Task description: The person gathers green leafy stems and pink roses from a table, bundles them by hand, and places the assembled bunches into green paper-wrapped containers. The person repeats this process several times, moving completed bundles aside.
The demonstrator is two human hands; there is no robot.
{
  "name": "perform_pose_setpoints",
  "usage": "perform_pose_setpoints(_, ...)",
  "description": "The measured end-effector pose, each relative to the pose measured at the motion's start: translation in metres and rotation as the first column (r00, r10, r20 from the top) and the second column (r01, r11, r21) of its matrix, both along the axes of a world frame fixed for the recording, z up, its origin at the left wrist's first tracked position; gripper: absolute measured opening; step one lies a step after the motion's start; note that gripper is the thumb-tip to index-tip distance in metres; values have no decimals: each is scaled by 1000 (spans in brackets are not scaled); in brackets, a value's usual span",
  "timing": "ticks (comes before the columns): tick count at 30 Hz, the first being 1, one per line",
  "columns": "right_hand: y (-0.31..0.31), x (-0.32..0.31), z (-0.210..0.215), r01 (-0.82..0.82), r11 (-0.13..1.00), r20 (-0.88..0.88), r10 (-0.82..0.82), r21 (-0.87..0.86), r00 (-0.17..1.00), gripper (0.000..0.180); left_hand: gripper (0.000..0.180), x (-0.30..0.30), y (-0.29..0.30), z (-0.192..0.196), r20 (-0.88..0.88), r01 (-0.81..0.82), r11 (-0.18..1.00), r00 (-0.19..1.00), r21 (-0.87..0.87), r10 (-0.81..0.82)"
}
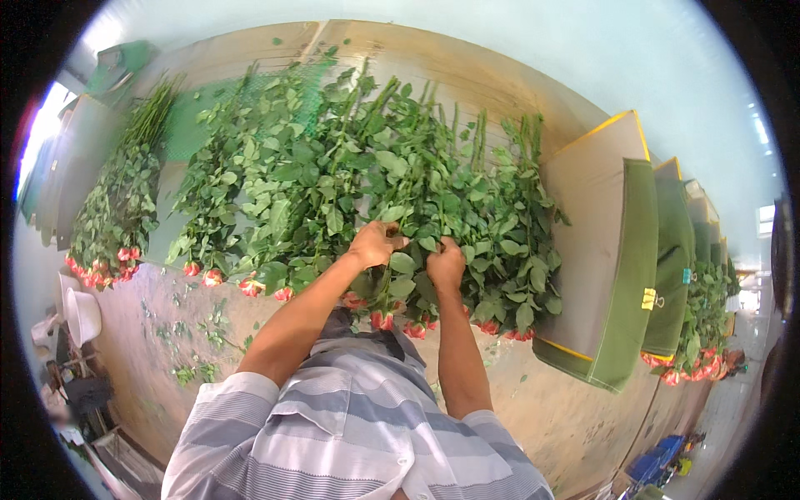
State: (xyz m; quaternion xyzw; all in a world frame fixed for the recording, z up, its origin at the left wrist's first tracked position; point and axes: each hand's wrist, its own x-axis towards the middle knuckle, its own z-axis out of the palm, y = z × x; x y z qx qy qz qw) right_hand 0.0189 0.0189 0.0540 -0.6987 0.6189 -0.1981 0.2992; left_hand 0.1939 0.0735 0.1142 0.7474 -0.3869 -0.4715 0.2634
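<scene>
Long-stemmed roses (333, 167) lie side by side across the table, leafy stems pointing away and red-and-white blooms hanging over the near edge. In the middle of them, my left hand (379, 243) has its fingers bent together at a leafy rose stem. Just to its right, my right hand (446, 265) is closed among the leaves, its fingertips partly covered by foliage. Between my hands a rose bloom (382, 321) hangs toward my body. The exact grip on the stems is partly hidden by leaves.
A separate rose bunch (125, 175) lies at the far left. Green mesh (196, 121) lies under some stems. Upright green-and-grey partitions (629, 275) with clips stand at the right, with more roses (704, 333) beyond. Fallen leaves (196, 333) litter the floor.
</scene>
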Motion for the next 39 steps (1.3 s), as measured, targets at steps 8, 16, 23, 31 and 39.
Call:
perform_pose_setpoints(8, -1, -3, -8, -50, 999, -4, 50, 2, 999, 31, 46, 127, 103, 108, -126, -233, 913, 971, -336, 201)
perform_pose_setpoints(16, 25, 34, 69, -110, 952, -215, 48, -285, 975, 29, 34, 332, 177, 53, 511, -324, 899, 741, -296, 435)
perform_pose_setpoints(23, 37, 157, 46, -310, 950, 181, 298, 42, 937, 30, 37, 284, 138, 16, 830, -105, 945, 455, -311, 324)
perform_pose_setpoints(31, 39, 190, 42, -305, 906, 105, 287, 292, 952, 43, 58, 134, 102, -15, 637, 72, 984, 769, -164, 50)
perform_pose_setpoints(39, 23, 162, 17, -355, 845, 384, 197, 399, 902, 49, 62, 135, 87, -16, 652, 38, 994, 758, -99, 36)
